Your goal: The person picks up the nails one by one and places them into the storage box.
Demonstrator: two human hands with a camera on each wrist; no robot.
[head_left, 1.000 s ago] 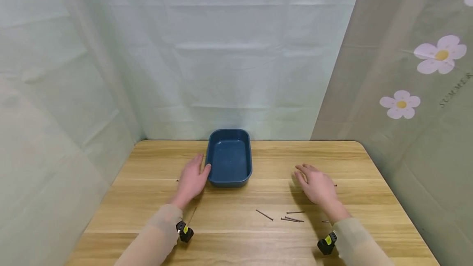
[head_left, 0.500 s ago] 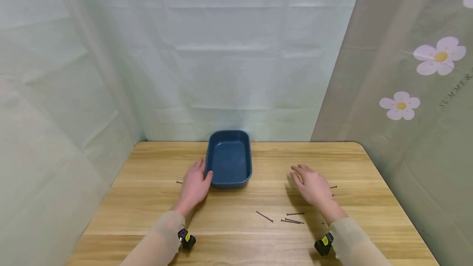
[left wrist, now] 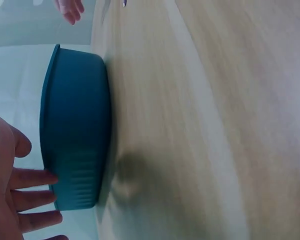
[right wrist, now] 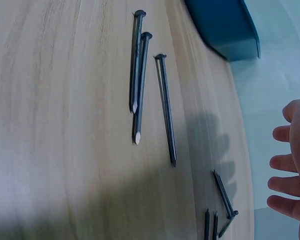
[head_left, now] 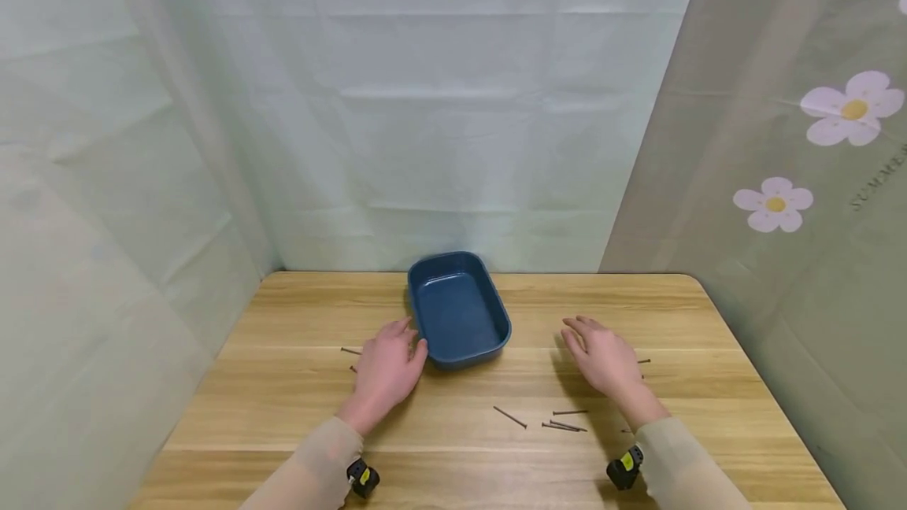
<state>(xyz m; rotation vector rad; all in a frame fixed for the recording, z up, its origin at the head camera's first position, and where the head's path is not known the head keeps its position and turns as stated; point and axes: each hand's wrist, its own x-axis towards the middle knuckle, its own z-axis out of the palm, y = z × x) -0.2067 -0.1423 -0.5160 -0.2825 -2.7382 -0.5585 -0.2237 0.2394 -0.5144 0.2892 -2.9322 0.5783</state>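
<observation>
A dark blue rectangular tray (head_left: 460,317) stands at the back of the wooden table, turned at an angle. My left hand (head_left: 386,368) is at its left side; the left wrist view shows straight fingertips (left wrist: 47,177) right against the outer wall. The right hand (head_left: 605,356) hovers over the table to the right with relaxed, spread fingers and holds nothing. Below it lie several steel nails, among them a pair side by side (right wrist: 140,85) and a single nail (right wrist: 166,110) beside them. Another nail (head_left: 510,417) lies farther left.
More nails show partly beyond the right hand, such as a nail (head_left: 643,361) near its outer edge. A nail (head_left: 350,351) also lies left of my left hand. Pale curtains rise behind the table's back edge (head_left: 553,274).
The tray's near end has swung right and the tray has shifted slightly right. My left hand has moved right and nearer along its side. The right hand has barely moved.
</observation>
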